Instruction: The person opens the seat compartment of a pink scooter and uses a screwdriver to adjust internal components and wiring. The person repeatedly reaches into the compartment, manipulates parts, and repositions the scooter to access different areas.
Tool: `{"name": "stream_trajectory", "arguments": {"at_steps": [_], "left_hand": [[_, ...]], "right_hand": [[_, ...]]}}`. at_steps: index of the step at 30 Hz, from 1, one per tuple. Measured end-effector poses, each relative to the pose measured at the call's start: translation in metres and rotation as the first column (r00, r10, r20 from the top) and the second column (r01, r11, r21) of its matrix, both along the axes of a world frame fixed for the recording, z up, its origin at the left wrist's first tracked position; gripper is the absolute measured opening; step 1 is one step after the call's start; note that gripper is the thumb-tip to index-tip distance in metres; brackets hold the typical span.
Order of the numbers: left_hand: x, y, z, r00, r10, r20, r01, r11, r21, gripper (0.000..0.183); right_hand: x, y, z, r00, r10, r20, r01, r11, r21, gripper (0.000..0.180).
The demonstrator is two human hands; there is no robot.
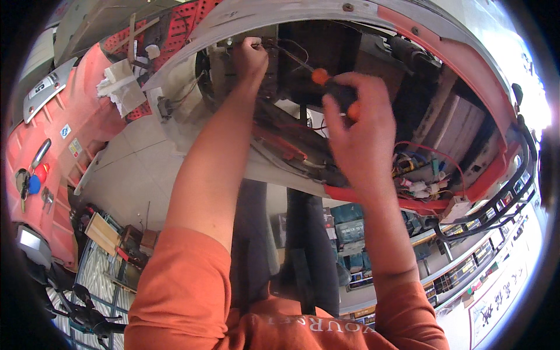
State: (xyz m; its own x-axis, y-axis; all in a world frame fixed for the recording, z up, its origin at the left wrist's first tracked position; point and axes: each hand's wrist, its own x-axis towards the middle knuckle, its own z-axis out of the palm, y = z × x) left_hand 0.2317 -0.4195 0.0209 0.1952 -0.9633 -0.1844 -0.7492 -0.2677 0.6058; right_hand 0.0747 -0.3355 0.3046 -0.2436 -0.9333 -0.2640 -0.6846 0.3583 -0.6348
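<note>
My right hand (pixel 365 116) is closed around the black and orange handle of a screwdriver (pixel 320 76), whose shaft points up and left into the open body of a red vehicle (pixel 350 190). At the far end of the opening, my left hand (pixel 253 57) has its fingers bent together near the screwdriver's tip; what they hold, if anything, is too small to tell. Thin wires run beside the shaft. Lower right in the opening lies a bundle of coloured wires with white connectors (pixel 420 186). A red wire arcs from there to a white connector box (pixel 456 210).
To the left stands a red body panel (pixel 87 116) with keys (pixel 22 183) on it. A torn cardboard piece (pixel 124 87) lies on red perforated plates. Shelves of boxed goods (pixel 459 273) are at the lower right. Wooden pieces (pixel 103 232) lie lower left, above a wire rack.
</note>
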Motion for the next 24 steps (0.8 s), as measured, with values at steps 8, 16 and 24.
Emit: {"name": "stream_trajectory", "arguments": {"at_steps": [8, 16, 24], "left_hand": [[-0.003, 0.005, 0.013, 0.996, -0.056, -0.069, 0.063, 0.993, 0.101, 0.021], [-0.006, 0.004, 0.005, 0.993, -0.115, -0.035, 0.118, 0.99, 0.08, 0.033], [-0.002, -0.001, 0.006, 0.971, -0.24, 0.01, 0.24, 0.969, -0.051, 0.031]], "right_hand": [[0.02, -0.003, -0.003, 0.993, 0.067, -0.098, -0.068, 0.998, -0.009, 0.03], [0.021, -0.003, -0.007, 0.987, 0.153, -0.048, -0.159, 0.977, -0.145, 0.028], [0.014, -0.009, -0.002, 0.974, 0.212, -0.076, -0.222, 0.959, -0.177, 0.032]]}}
